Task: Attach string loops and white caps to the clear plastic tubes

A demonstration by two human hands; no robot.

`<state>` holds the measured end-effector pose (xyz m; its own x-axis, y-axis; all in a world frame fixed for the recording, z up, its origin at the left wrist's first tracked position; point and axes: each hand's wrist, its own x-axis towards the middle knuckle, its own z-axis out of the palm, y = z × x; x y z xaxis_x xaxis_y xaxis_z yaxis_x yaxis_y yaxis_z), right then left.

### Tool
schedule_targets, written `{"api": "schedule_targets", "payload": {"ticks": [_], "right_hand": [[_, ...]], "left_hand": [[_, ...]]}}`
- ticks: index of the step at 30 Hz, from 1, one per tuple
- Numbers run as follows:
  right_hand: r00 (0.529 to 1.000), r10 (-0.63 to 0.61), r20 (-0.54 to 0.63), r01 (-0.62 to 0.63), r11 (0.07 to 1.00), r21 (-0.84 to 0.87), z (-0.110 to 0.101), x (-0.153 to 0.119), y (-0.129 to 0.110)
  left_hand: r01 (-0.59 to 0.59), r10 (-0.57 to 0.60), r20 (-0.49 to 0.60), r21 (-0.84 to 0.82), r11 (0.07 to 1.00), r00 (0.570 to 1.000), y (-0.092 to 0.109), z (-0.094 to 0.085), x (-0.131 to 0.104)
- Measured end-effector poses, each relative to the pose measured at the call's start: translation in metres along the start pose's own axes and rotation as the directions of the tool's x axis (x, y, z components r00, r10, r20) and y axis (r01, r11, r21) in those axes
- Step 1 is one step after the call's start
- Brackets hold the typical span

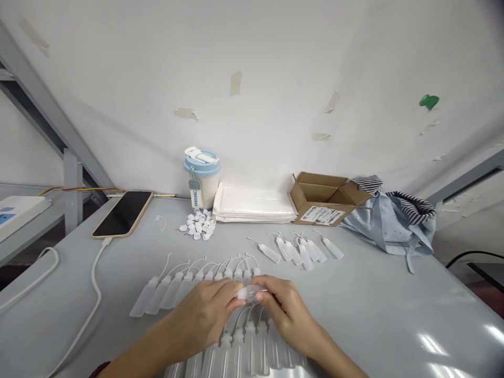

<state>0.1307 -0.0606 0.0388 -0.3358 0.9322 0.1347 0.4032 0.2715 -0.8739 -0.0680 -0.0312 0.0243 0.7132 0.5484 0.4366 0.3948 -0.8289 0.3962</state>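
Observation:
Between my two hands a small translucent plastic bottle [252,292] is held sideways, its white neck end to the left. My left hand [210,310] pinches the white end with thumb and fingers. Around the bottle's body, my right hand [285,310] has closed its thumb and fingers. Beneath and in front of the hands lies a row of clear bottles [238,352], partly hidden by them. Behind my left hand another row of bottles [171,291] lies side by side with thin strap tails pointing away. A pile of small white caps [200,223] sits farther back.
Several loose bottles [305,254] lie behind my right hand. Along the wall stand a blue-lidded cup [205,181], stacked white packets [255,202], an open cardboard box [325,210] and a light blue bag [388,223]. A phone [124,214] with a white cable [94,283] is at left.

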Motion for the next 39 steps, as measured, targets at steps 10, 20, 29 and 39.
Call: {"api": "schedule_targets", "payload": {"ticks": [10, 20, 29, 39], "right_hand": [[0.873, 0.445, 0.198, -0.483, 0.739, 0.469, -0.002, 0.008, 0.004], [0.785, 0.235, -0.573, -0.326, 0.944, -0.059, -0.040, 0.005, 0.020], [0.873, 0.002, -0.488, -0.342, 0.715, -0.609, -0.049, 0.010, 0.051], [0.880, 0.207, -0.428, -0.440, 0.696, -0.567, -0.053, 0.009, 0.045]], "left_hand": [[-0.082, 0.085, -0.010, 0.165, 0.983, 0.996, -0.003, 0.003, 0.000], [0.425, -0.412, -0.123, 0.110, 0.899, 0.903, -0.072, -0.026, 0.002], [0.363, -0.361, -0.054, 0.237, 0.901, 0.931, -0.094, -0.013, -0.005], [0.395, -0.378, -0.120, 0.172, 0.903, 0.918, -0.101, -0.008, -0.005]]}}
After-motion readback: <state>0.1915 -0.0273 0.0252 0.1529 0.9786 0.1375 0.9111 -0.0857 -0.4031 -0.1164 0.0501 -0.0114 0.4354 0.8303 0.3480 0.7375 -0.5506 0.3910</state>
